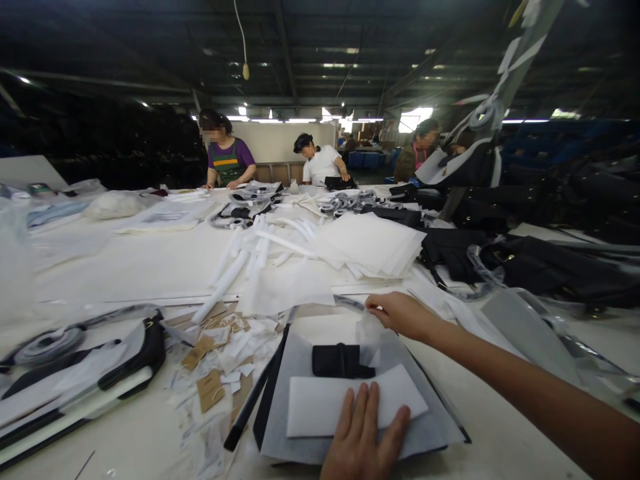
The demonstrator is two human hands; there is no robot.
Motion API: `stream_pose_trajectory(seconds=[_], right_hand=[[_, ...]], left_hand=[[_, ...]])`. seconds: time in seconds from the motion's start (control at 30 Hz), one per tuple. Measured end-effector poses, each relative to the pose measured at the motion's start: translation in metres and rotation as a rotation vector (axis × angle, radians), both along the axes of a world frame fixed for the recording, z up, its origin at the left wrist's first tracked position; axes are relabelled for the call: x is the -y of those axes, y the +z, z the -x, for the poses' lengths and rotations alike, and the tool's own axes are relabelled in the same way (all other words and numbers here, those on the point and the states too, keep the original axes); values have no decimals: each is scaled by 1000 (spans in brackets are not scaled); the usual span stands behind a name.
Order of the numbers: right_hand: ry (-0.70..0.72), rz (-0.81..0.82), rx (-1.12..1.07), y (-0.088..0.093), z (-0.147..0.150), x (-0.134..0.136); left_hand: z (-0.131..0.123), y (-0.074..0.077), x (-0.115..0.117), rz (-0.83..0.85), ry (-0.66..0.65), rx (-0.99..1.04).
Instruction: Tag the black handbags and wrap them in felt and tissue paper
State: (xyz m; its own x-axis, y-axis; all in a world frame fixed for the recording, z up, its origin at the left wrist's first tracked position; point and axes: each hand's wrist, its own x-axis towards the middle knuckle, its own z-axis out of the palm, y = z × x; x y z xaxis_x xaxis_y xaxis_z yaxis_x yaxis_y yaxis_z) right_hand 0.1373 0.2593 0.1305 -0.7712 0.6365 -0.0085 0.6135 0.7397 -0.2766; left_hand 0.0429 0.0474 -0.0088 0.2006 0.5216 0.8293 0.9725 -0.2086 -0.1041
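Observation:
My left hand (363, 433) lies flat, fingers apart, on a folded white foam sheet (310, 407). Under the foam, a sheet of white tissue paper (280, 433) covers a flat black bag (263, 427), whose dark edges show at the sides. Just beyond the foam rests a small black strap piece (335, 361) with a band around its middle. My right hand (395, 313) is closed in a pinch at the far edge of the bag. From its fingers hangs a thin translucent sheet (370, 340), partly over the black piece.
Paper tags (210, 390) and scraps lie to the left, beside a wrapped black bag (130, 353). Farther off are white foam rods (225, 283) and stacked white sheets (370, 243). Black bags (565, 270) crowd the right. Several co-workers (227, 157) stand across the table.

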Motion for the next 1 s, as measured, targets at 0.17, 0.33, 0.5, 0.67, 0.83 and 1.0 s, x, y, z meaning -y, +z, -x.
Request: stream_pose_trajectory(seconds=[0.17, 0.33, 0.5, 0.67, 0.83, 1.0], right_hand=[[7, 17, 4, -13, 16, -30], [-22, -52, 56, -20, 22, -42], [-50, -195, 121, -15, 25, -40], [125, -299, 123, -7, 20, -24], [226, -342, 114, -11, -8, 19], [306, -329, -21, -26, -43, 72]], left_hand=[[-14, -20, -12, -149, 39, 174], [-19, -22, -18, -198, 47, 228], [-17, -21, -16, -181, 44, 217], [-11, -19, -11, -103, 28, 117], [0, -4, -3, -28, 10, 21], [12, 23, 9, 165, -9, -172]])
